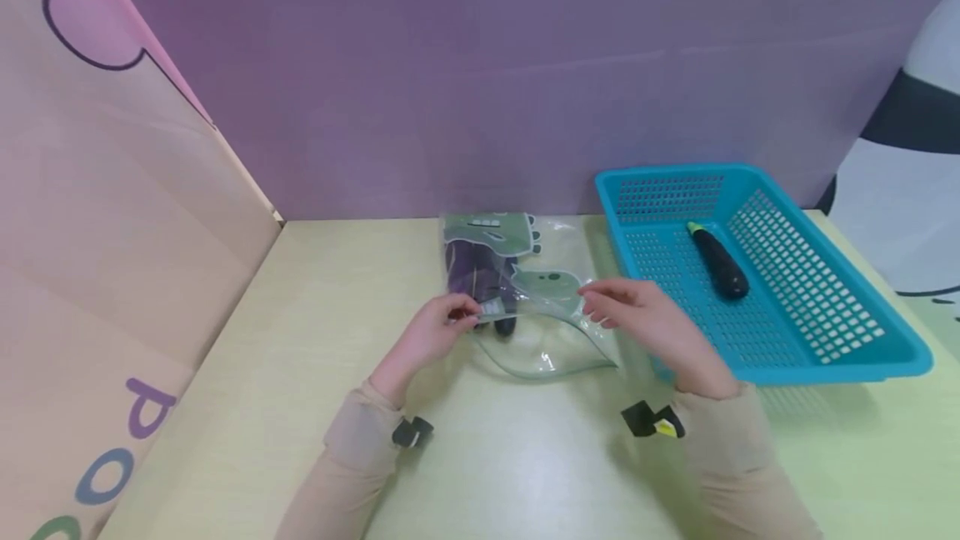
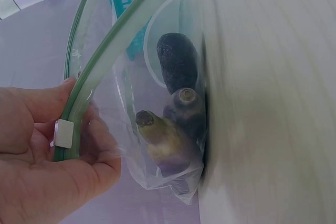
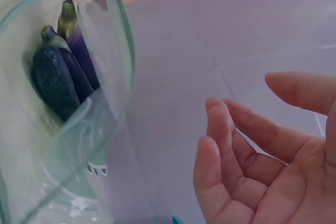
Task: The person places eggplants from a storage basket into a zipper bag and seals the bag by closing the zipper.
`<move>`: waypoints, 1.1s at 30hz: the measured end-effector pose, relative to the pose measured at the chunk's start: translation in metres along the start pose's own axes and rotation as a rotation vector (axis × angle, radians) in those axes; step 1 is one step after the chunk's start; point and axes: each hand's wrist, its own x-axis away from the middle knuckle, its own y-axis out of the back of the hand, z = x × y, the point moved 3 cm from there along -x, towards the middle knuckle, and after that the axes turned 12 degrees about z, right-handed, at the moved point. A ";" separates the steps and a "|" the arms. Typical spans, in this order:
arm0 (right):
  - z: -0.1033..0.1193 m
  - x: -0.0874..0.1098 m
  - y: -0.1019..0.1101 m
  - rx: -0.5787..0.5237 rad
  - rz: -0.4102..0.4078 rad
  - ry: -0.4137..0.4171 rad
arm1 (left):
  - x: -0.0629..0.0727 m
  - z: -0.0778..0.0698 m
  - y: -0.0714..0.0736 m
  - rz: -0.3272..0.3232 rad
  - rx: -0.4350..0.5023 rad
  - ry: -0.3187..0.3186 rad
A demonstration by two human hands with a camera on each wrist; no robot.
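Your left hand (image 1: pixel 432 332) pinches bag (image 1: pixel 557 286) rim, mouth gaping at 4 o'clock. Right hand (image 1: pixel 652 319), holding nothing, is nearer loose eggplant (image 1: pixel 720 263): in basket (image 1: pixel 832 374), 2 o'clock, long axis 11-to-5.

Bag (image 1: pixel 551 286) and basket (image 1: pixel 817 374) on table (image 1: pixel 337 315)
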 end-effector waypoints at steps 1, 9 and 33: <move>0.001 0.001 0.002 0.000 -0.001 -0.007 | 0.000 0.000 0.000 -0.002 0.003 0.000; 0.009 0.009 0.022 0.032 -0.018 -0.039 | 0.000 0.000 -0.001 -0.001 0.009 -0.012; 0.009 0.011 0.070 0.139 -0.048 -0.104 | 0.000 0.001 -0.001 -0.003 0.010 -0.021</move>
